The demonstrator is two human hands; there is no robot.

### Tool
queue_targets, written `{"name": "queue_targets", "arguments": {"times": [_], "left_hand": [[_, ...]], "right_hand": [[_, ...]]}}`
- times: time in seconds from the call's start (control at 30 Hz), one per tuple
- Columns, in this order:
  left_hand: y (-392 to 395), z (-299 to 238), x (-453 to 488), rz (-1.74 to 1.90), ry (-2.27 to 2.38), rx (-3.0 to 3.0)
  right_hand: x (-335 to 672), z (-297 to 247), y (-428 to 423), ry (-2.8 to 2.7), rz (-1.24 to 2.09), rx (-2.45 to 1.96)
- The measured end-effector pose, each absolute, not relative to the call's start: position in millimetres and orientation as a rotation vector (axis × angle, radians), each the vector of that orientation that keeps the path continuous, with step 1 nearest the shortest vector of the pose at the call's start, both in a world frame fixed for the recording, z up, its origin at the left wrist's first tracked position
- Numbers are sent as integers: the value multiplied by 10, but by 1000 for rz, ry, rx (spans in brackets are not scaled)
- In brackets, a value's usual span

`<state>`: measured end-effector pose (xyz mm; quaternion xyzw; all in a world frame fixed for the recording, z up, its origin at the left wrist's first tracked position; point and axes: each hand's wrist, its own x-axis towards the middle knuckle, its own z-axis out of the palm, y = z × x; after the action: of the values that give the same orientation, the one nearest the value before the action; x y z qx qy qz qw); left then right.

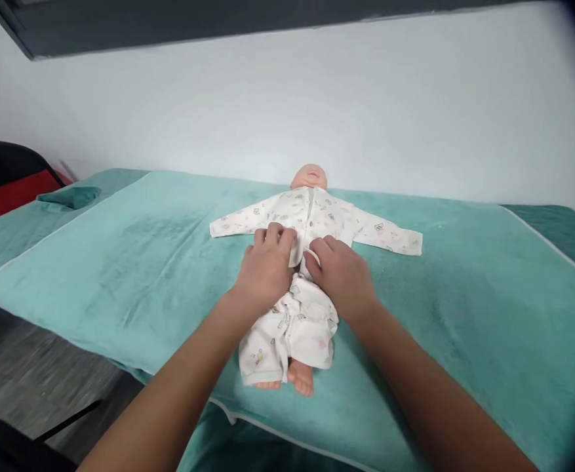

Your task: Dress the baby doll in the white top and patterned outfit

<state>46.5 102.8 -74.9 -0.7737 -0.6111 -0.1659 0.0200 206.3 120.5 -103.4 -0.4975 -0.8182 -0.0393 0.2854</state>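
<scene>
A baby doll (309, 176) lies on its back on a teal towel (134, 262), head toward the wall. It wears a white printed jacket (317, 216) with sleeves spread out and matching white trousers (292, 334); its bare feet stick out near the towel's front edge. My left hand (265, 270) is closed, pinching the jacket's front edge at the doll's waist. My right hand (342, 275) is closed on the jacket's other front edge, right beside the left hand. Both hands cover the doll's belly.
The towel covers a long padded table (562, 229) that runs along a white wall. A small folded teal cloth (71, 195) lies at the far left. A black and red chair (6, 183) stands behind the table's left end. Grey floor shows lower left.
</scene>
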Motion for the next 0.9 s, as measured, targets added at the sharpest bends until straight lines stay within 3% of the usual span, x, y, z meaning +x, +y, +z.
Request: {"name": "queue_targets", "arguments": {"times": [0.17,0.27,0.37,0.47,0.6,0.73,0.9], "left_hand": [[1068,-736,442,-836,-1987,-2198],[1174,-730,214,-1429,-2241,-1950],[1302,-837,-157,-2108,-2427,-1440],[1350,-1057,-469,-2139,-2617,-1127],[1225,-1324,-514,-2085,-2340,-1303],[1035,-1407,-333,-2131,-2288,-1898],[900,-1387,-285,-2436,-2336,-2329]], "right_hand": [[2107,-1062,1268,-1940,313,-1144],[2283,-1086,1342,-1534,595,-1090],[2735,-1177,1426,-1137,594,-1171],[3281,-1327,1427,-1032,429,-1569],[3534,-1470,1232,-1230,219,-1878],[3219,-1464,981,-1414,246,-1664],[2816,-1393,786,-1751,747,-1280]]}}
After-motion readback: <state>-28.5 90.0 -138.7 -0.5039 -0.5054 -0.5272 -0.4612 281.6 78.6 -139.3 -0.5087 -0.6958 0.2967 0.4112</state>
